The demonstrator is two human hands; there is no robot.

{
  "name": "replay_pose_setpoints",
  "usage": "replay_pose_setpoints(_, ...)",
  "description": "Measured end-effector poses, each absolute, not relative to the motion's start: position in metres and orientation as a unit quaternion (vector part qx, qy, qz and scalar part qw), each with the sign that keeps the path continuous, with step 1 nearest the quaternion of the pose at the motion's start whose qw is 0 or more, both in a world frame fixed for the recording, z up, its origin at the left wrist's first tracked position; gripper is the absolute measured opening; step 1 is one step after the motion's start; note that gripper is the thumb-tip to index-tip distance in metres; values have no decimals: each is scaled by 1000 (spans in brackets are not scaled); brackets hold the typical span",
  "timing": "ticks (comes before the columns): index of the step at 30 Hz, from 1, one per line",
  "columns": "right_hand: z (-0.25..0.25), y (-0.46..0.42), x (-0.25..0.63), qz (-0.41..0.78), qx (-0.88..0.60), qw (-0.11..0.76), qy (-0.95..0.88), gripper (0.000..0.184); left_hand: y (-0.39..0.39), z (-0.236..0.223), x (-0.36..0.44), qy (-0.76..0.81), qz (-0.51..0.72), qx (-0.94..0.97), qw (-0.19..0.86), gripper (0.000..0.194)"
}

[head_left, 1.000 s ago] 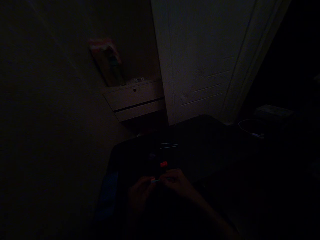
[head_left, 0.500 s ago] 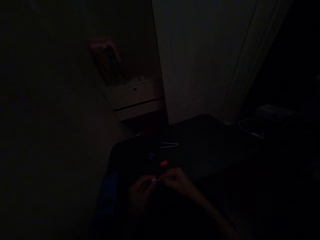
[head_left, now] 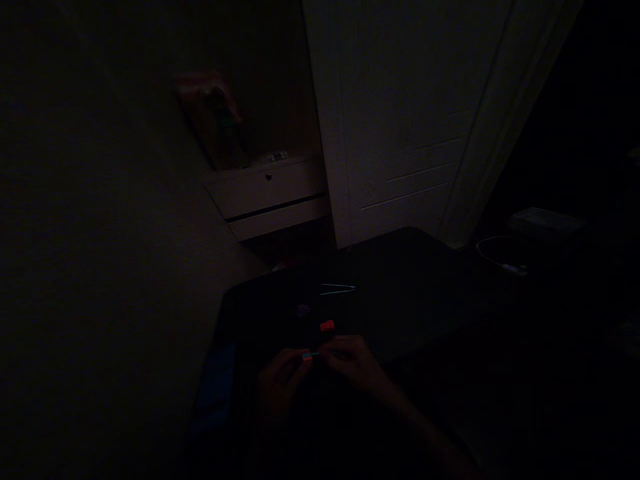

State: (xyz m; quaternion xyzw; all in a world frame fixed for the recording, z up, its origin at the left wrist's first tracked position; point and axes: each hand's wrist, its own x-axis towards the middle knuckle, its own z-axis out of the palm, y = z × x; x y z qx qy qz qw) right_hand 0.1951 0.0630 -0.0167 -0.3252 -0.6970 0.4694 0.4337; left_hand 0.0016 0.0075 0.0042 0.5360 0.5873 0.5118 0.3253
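The scene is very dark. My left hand (head_left: 281,377) pinches a small pale block with a reddish edge (head_left: 307,358) between thumb and fingers. Close on its right, my right hand (head_left: 353,360) is closed on a thin light-coloured rod (head_left: 315,354), whose end points at the block. Whether the rod touches the block I cannot tell. Just beyond my hands a small bright red piece (head_left: 327,326) lies on the dark table (head_left: 400,293). Farther up, a dark purplish piece (head_left: 303,311) and a pair of thin V-shaped tweezers (head_left: 339,289) lie there too.
A blue box-like object (head_left: 216,387) stands at the table's left edge. A white cable (head_left: 493,240) and a pale box (head_left: 547,223) are at the right. Behind the table are a drawer unit (head_left: 290,190) and a white panelled door (head_left: 395,133).
The block in my left hand has turned slightly, showing more of its reddish edge. Less of the rod shows behind my right fingers. The pieces on the table stay in place.
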Motion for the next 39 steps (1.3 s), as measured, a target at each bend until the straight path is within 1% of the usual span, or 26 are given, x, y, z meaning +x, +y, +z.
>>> replay_pose_setpoints(5, -18, 66, 199, 487, -300, 411, -710, 28, 7, 1, 2, 593, 512, 531, 322, 22)
replay_pose_setpoints(11, -19, 67, 200, 497, -296, 408, -707, 24, 6, 4, 2, 582, 518, 528, 336, 21)
replay_pose_setpoints(17, -22, 65, 194, 473, -319, 436, -696, 22, 7, 8, 4, 592, 510, 524, 338, 23)
replay_pose_setpoints(20, -20, 65, 195, 482, -320, 436, -689, 23, 7, 8, 4, 594, 516, 515, 340, 24)
replay_pose_setpoints(25, -17, 66, 199, 500, -306, 408, -700, 24, 6, 8, 4, 591, 510, 523, 341, 20)
replay_pose_setpoints(31, -14, 65, 196, 514, -347, 437, -652, 26, 6, 8, 3, 606, 509, 511, 336, 19)
replay_pose_setpoints(34, -12, 63, 197, 514, -362, 425, -652, 27, 6, 6, 1, 602, 519, 504, 339, 16)
replay_pose_setpoints(39, -12, 62, 198, 517, -335, 415, -669, 28, 5, 6, 1, 612, 525, 484, 339, 15)
